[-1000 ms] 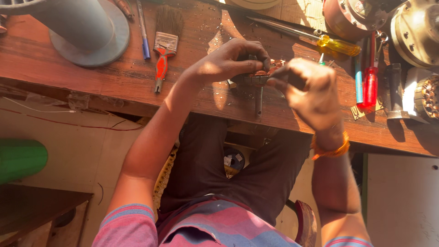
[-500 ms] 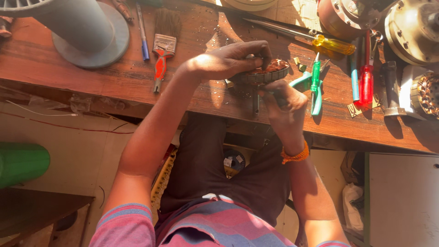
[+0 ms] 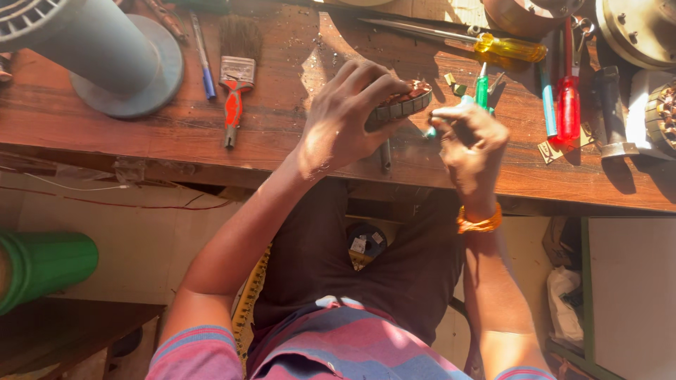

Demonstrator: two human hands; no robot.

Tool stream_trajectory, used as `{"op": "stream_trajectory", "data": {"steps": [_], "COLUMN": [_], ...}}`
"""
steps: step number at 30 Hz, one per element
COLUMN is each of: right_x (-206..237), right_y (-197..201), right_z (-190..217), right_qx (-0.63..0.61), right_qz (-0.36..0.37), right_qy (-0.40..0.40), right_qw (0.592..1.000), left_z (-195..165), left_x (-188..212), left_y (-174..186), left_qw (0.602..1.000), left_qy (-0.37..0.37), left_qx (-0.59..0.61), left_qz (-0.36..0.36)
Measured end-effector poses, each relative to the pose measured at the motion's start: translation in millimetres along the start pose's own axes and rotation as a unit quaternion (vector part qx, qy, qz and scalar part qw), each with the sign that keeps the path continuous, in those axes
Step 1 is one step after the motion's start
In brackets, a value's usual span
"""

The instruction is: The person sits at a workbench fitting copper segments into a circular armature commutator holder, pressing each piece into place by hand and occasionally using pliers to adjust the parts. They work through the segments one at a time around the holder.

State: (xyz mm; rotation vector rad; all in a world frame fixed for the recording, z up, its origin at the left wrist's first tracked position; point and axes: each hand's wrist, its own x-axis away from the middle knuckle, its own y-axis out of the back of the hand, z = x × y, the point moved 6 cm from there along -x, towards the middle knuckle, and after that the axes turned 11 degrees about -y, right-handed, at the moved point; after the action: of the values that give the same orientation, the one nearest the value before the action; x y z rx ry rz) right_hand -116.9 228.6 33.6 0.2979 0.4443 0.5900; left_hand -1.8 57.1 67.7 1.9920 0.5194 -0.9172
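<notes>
two hands (image 3: 405, 130) around ribbed rotor (image 3: 403, 103)

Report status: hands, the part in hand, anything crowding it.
Left hand grips round slotted metal part over wooden bench. Right hand closed on green-handled tool. Screwdrivers lie close right.

1. The single head view looks steeply down from the person's head.
2. It faces the reddish-brown wooden table (image 3: 211, 134), whose far side lies at the frame's top.
3. It sits near: forearms and lap fill the lower frame.
</notes>
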Motion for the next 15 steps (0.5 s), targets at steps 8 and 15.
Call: {"op": "stream_trajectory", "data": {"steps": [8, 15], "right_x": [-21.6, -47.7], "right_y": [11.7, -11.3], "right_z": [52.2, 66.8], "right_qx": [0.145, 0.146], "right_qz": [0.031, 0.113], "right_qy": [0.071, 0.1], "right_qw": [0.986, 0.978], "left_z": [1.5, 1.9], "left_x": [4.4, 4.4], "left_y": [-3.1, -1.9], "left_qw": [1.0, 1.0], "left_qy": [0.023, 0.014], "left_qx": [0.007, 0.019], "left_qz": [-0.008, 0.009]}}
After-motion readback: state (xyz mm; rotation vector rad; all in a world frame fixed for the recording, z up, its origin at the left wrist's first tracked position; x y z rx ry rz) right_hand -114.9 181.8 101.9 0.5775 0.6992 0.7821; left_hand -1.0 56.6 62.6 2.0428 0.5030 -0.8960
